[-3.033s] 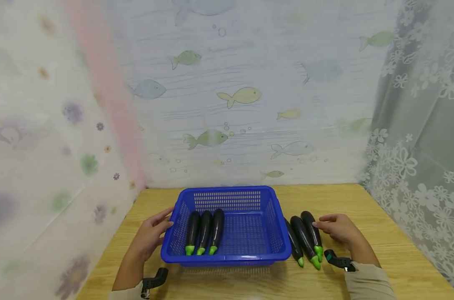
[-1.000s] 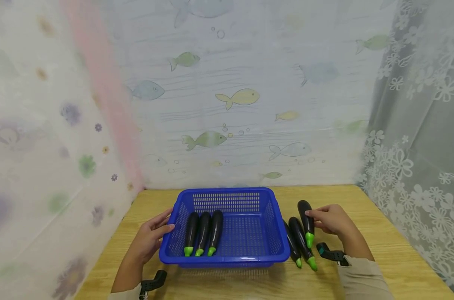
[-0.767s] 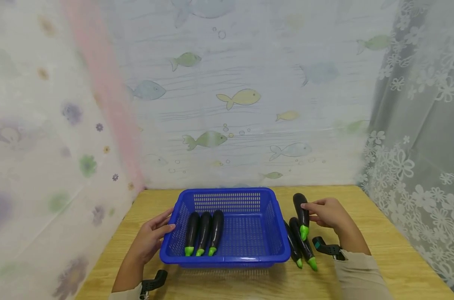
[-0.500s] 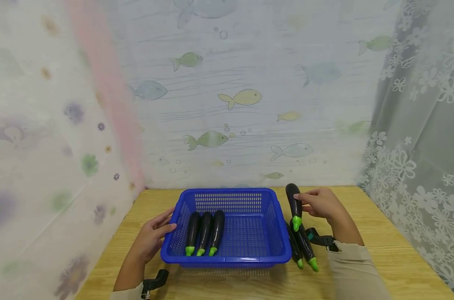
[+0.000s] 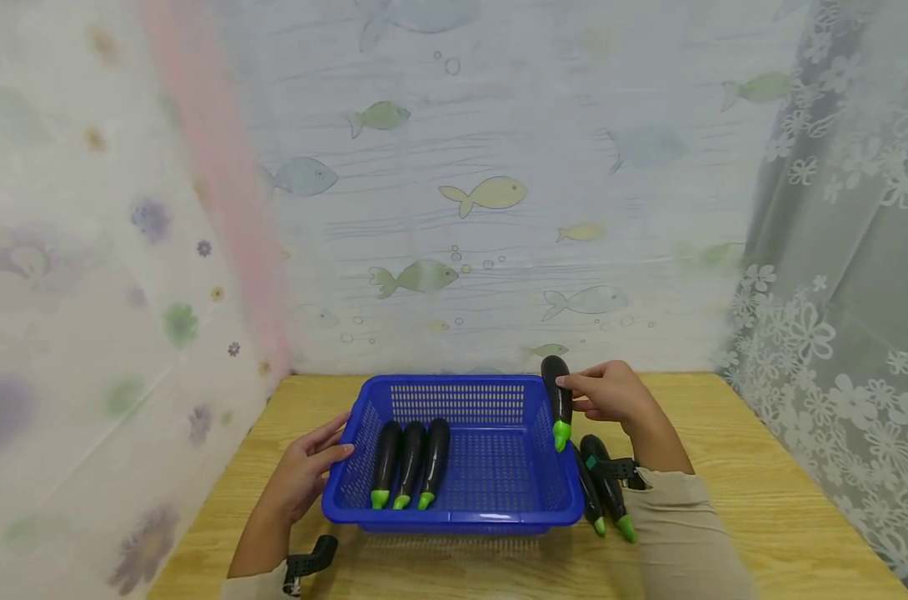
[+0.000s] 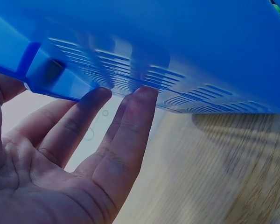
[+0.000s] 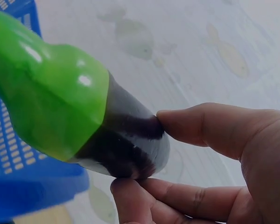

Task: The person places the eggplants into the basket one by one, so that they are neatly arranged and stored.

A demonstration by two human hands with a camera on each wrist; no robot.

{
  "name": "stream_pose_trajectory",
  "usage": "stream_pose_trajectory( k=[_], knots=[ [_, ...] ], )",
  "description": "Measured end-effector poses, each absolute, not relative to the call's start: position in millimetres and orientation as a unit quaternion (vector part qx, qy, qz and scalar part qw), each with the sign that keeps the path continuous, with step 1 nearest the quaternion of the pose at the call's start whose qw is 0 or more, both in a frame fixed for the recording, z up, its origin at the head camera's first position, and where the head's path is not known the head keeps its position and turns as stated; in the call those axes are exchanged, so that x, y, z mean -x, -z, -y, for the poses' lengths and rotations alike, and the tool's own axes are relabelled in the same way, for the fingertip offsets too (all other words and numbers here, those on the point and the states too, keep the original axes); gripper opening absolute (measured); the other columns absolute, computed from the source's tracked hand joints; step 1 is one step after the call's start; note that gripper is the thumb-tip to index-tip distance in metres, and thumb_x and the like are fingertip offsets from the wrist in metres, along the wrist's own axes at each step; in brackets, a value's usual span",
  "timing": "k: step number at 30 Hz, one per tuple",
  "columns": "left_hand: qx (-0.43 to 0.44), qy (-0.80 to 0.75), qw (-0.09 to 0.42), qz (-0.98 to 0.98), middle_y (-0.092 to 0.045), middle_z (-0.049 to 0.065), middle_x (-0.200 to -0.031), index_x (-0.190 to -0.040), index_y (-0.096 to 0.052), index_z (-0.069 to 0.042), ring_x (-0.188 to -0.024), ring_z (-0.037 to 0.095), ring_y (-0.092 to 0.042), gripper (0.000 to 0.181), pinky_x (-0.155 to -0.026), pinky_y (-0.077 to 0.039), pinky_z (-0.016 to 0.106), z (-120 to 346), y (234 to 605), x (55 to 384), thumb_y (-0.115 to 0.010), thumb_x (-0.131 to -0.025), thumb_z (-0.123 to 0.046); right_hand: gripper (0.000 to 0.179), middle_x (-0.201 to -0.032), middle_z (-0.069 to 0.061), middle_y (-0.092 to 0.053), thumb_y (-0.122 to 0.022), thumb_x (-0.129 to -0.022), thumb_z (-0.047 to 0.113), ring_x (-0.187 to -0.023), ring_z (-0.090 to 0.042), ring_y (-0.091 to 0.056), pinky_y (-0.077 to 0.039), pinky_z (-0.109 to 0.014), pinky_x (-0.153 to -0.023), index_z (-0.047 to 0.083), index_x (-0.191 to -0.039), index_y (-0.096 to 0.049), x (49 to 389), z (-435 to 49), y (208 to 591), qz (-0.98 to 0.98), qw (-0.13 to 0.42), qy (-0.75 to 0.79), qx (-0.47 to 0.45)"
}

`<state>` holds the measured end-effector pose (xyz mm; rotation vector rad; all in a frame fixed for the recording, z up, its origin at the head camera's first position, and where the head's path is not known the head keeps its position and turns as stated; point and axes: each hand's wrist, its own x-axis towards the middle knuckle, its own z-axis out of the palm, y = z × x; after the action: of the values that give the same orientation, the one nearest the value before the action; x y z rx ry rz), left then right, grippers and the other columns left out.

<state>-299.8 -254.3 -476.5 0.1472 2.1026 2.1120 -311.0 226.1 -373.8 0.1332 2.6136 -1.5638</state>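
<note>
A blue plastic basket (image 5: 454, 518) stands on the table with three dark eggplants (image 5: 411, 462) side by side in its left half. My left hand (image 5: 304, 471) holds the basket's left side, thumb over the rim and fingers against the outer wall, as the left wrist view shows. Over the basket's right rim, my right hand (image 5: 611, 392) pinches another eggplant (image 5: 556, 400) between thumb and fingers, its green stem end pointing down. In the right wrist view that green end (image 7: 46, 84) is close to the camera. The eggplant's far end is hidden there.
Two more eggplants (image 5: 615, 500) lie on the wooden table (image 5: 784, 517) right of the basket, partly under my right wrist and its camera (image 5: 611, 468). A fish-patterned sheet (image 5: 491, 275) hangs behind the table, with a flowered curtain (image 5: 821, 333) at the right.
My right hand has picked up the rightmost eggplant from the table and carried it up and left to the basket's right rim. The left hand has stayed at the basket.
</note>
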Motion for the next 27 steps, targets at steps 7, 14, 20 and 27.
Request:
stream_pose_trajectory(
  k=[7, 14, 20, 27],
  knots=[
    [-0.049, -0.707, 0.079, -0.701, -0.043, 0.020, -0.161, -0.160, -0.040, -0.017, -0.135, 0.039, -0.058, 0.067, -0.097, -0.058, 0.055, 254, 475, 300, -0.069, -0.100, -0.016, 0.060, -0.122, -0.024, -0.070, -0.075, -0.094, 0.039, -0.093, -0.022, -0.077, -0.065, -0.036, -0.079, -0.006, -0.132, -0.065, 316, -209, 374, -0.853, 0.048, 0.519, -0.039],
    [-0.040, -0.708, 0.078, -0.701, -0.045, 0.019, -0.160, -0.159, -0.042, -0.018, -0.130, 0.035, -0.062, 0.067, -0.095, -0.059, 0.053, 255, 478, 301, -0.070, -0.099, -0.017, 0.060, -0.118, -0.025, -0.070, -0.076, -0.094, 0.032, -0.087, -0.022, -0.078, -0.066, -0.037, -0.073, -0.008, -0.137, -0.061, 323, -189, 377, -0.845, 0.079, 0.529, -0.026],
    [-0.036, -0.707, 0.077, -0.702, -0.046, 0.017, -0.160, -0.159, -0.044, -0.020, -0.131, 0.035, -0.061, 0.065, -0.096, -0.059, 0.054, 254, 480, 301, -0.070, -0.099, -0.018, 0.061, -0.112, -0.026, -0.073, -0.077, -0.092, 0.025, -0.087, -0.032, -0.078, -0.066, -0.040, -0.071, -0.012, -0.136, -0.058, 329, -172, 377, -0.844, 0.089, 0.530, -0.010],
    [-0.033, -0.706, 0.073, -0.704, -0.047, 0.017, -0.159, -0.158, -0.045, -0.021, -0.132, 0.037, -0.061, 0.064, -0.096, -0.059, 0.055, 254, 479, 302, -0.070, -0.099, -0.018, 0.054, -0.107, -0.025, -0.072, -0.078, -0.091, 0.020, -0.085, -0.035, -0.078, -0.066, -0.041, -0.072, -0.014, -0.129, -0.059, 338, -153, 384, -0.841, 0.112, 0.529, -0.005]
  ],
)
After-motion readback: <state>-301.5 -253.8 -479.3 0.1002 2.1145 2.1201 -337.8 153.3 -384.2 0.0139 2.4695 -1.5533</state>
